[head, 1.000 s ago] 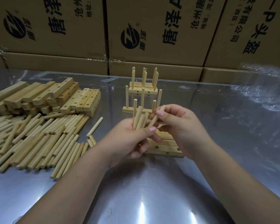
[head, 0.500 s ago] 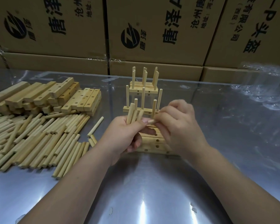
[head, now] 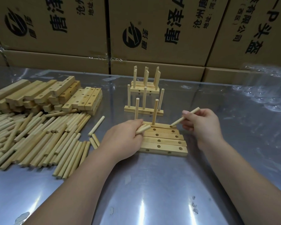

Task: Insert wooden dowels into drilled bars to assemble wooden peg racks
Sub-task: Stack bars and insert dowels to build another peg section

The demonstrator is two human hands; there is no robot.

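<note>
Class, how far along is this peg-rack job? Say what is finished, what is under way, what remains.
Done: finished racks stand at the back. In hand: the far bar holds two upright dowels; the right hand sets a tilted third dowel at its end hole, and the left hand grips spares. Left: the nearer bars have empty holes; a stack of bars and a pile of dowels wait.

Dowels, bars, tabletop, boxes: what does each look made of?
Dowels: pale bare wood, apparently unvarnished; matt, with faint grain.
Bars: the same light wood, slightly yellower, with clean-edged drilled holes.
Tabletop: probably polished metal, perhaps stainless steel; it mirrors the lights and boxes.
Boxes: likely brown corrugated cardboard, matt, printed in black, with taped seams.
</note>
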